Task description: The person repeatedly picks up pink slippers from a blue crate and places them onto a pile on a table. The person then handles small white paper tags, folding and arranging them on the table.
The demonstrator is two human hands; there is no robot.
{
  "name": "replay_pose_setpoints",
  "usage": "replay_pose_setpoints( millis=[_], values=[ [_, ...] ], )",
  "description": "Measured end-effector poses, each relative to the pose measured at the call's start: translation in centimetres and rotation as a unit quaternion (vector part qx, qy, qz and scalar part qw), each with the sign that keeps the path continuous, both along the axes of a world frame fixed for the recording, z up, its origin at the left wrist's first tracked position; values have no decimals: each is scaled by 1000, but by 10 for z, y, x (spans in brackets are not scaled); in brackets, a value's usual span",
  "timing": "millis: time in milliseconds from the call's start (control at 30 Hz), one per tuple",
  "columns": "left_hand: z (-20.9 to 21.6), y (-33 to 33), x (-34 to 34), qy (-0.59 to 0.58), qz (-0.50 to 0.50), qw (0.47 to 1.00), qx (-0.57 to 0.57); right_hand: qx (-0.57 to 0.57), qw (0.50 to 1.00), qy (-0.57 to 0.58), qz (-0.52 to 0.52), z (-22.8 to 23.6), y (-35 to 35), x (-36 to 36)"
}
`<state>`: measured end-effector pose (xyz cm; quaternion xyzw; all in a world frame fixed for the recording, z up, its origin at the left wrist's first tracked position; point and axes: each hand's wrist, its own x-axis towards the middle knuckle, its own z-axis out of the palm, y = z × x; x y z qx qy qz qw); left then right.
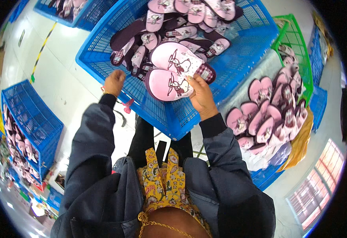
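Observation:
My right hand (200, 95) is closed on the heel end of a pair of pink slippers (168, 84), which it holds above the blue plastic crate (229, 85). These slippers have dark maroon edges, a cartoon dog on each toe and a checked lining. The crate is partly filled with loose slippers (193, 14) of the same kind, some with dark soles up. My left hand (115, 82) is over the crate's near left rim with its fingers curled in. Whatever those fingers hold, if anything, is hidden.
To the right, paired slippers (260, 115) lie heaped beside a green crate (300, 55). A second blue crate (35, 123) with slippers stands at the left, and another blue crate (88, 16) at the far left. Yellow-black tape (42, 51) marks the floor.

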<state>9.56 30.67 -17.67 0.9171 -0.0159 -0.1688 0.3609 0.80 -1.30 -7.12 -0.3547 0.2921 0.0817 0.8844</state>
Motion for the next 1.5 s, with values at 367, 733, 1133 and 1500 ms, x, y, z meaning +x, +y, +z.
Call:
replay_pose_setpoints(
  millis=[367,733,1133,1500],
  values=[
    [58,-18,-159,42,-148,987,43,-351,929,-59,-102,204,-90,-138],
    [-48,-40,-176,72,-346,927,129,-640,645,121,-399,220,-337,-404],
    [56,-198,-234,-37,-604,772,194,-174,687,-9,-705,87,-639,-584],
    [121,-238,-277,273,-294,874,275,-733,441,395,-335,-27,-762,-615]
  ],
)
